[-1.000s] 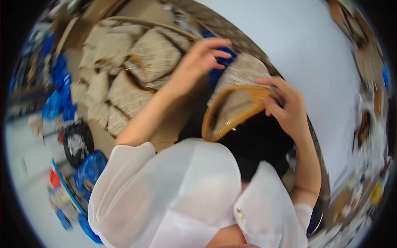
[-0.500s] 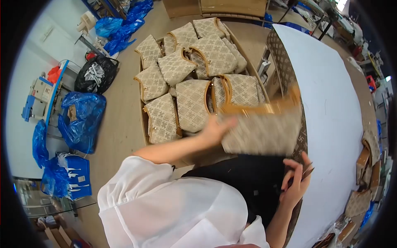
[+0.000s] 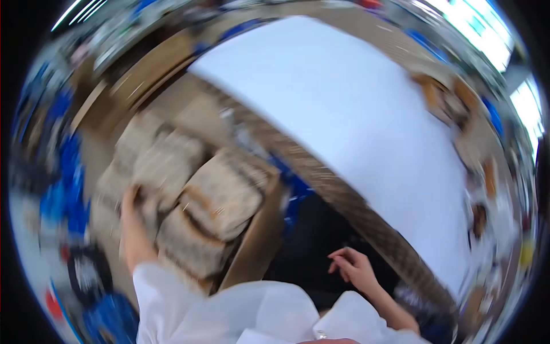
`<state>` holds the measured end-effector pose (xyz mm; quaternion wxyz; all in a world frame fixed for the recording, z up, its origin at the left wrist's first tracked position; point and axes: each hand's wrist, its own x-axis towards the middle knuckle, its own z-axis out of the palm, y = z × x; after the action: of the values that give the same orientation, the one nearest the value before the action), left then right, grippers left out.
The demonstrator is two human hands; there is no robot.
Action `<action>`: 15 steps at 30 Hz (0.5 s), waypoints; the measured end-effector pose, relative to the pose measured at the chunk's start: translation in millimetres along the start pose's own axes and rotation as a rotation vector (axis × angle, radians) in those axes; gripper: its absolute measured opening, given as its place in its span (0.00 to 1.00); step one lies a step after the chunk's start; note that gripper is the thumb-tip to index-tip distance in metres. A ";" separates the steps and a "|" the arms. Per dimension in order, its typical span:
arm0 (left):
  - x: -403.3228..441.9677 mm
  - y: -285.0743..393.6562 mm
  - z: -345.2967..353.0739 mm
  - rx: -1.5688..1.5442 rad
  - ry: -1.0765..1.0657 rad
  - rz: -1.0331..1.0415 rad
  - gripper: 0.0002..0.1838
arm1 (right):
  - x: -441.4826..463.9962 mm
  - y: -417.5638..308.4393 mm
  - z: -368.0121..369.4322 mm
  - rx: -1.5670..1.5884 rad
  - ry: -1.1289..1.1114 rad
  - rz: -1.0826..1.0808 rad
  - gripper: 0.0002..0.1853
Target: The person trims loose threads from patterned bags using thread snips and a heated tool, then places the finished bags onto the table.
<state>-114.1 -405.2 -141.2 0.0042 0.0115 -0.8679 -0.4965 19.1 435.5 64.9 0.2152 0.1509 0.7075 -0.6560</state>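
Beige patterned bags with tan trim (image 3: 223,192) fill a cardboard box (image 3: 255,238) at the left, all blurred by motion. My left hand (image 3: 133,198) reaches in among the bags at the box's left part; its fingers are smeared, and I cannot make out whether it grips one. Over the dark area at my lap, my right hand (image 3: 350,265) is raised with its fingers partly bent and apart. No bag is in it, and no other object shows clearly between its fingers.
A white-topped table (image 3: 344,109) with a brown patterned side edge (image 3: 321,178) runs diagonally on the right. More beige and tan pieces (image 3: 447,106) lie at its far side. Blue plastic (image 3: 71,183), a black bag (image 3: 89,275) and cardboard (image 3: 152,69) are at the left.
The view has turned toward the table. The bag that was in my left hand is no longer over my lap; that hand has moved left into the box. My right hand remains near my lap.
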 end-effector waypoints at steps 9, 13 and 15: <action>228.7 390.6 175.0 0.742 1.061 0.770 0.24 | 7.9 103.9 -41.6 0.019 -0.230 0.160 0.15; 269.4 604.1 406.5 0.458 0.521 1.187 0.26 | 16.4 111.6 -51.6 0.018 -0.229 0.331 0.18; 260.9 676.2 525.6 0.412 0.198 1.323 0.29 | 22.9 137.9 -59.2 0.161 -0.241 0.247 0.21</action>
<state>-395.4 384.1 174.2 0.3824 -0.4735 -0.7647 -0.2116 61.4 505.7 -62.8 0.3646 0.1735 0.5979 -0.6925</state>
